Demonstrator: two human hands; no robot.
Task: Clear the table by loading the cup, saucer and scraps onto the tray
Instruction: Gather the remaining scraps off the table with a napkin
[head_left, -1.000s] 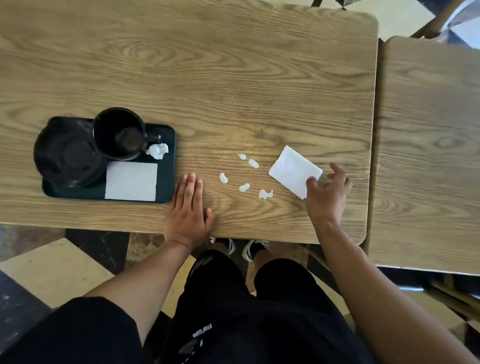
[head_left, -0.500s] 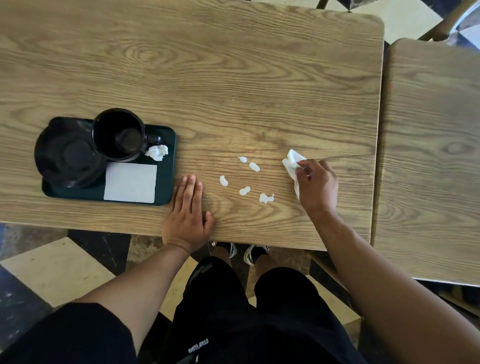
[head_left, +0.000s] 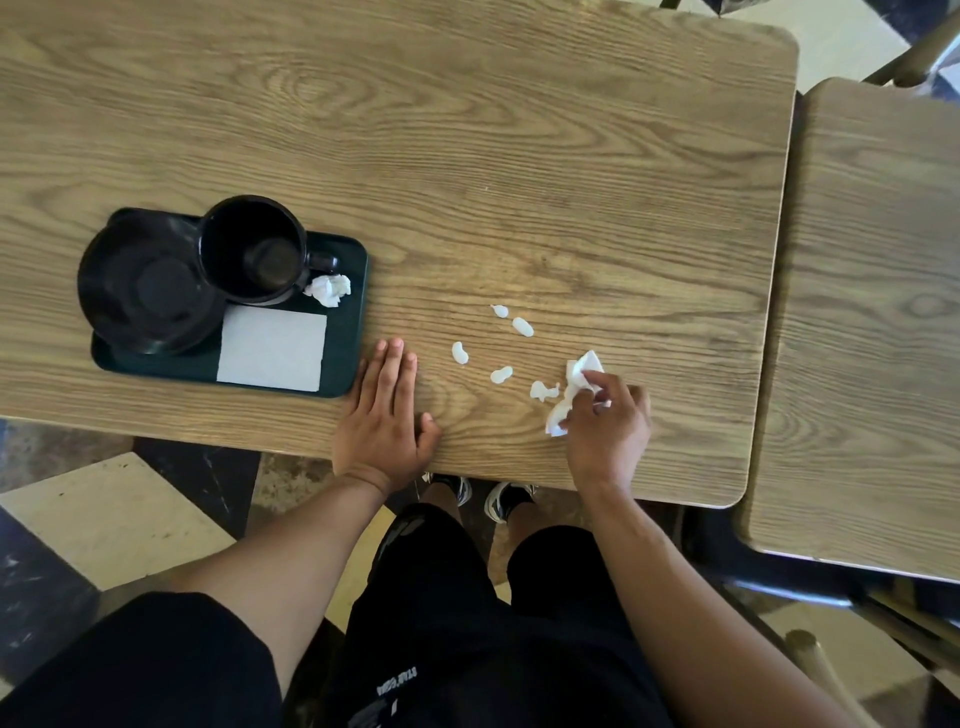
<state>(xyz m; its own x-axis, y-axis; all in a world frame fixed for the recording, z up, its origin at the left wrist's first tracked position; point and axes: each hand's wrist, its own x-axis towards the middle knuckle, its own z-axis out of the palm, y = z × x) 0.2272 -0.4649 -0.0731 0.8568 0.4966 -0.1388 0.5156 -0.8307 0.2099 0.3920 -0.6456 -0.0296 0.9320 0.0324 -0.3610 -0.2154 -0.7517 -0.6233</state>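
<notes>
A dark green tray (head_left: 344, 358) sits at the table's left front. On it stand a black cup (head_left: 253, 249) and a black saucer (head_left: 143, 286), with a flat white napkin (head_left: 271, 347) and a crumpled paper ball (head_left: 328, 289). Several small white scraps (head_left: 501, 374) lie on the wood to the right of the tray. My right hand (head_left: 608, 421) is closed around a crumpled white napkin (head_left: 574, 387), just right of the nearest scrap (head_left: 543, 389). My left hand (head_left: 384, 415) lies flat on the table, fingers together, beside the tray's right edge.
The wooden table (head_left: 467, 156) ends near my hands at its front edge. A second wooden table (head_left: 872, 312) stands close on the right, with a narrow gap between them. My legs and shoes show below, over a checkered floor.
My right hand gathered the flat napkin into a crumpled wad and slid it left and toward me, up against the scraps. My left hand stayed flat on the table.
</notes>
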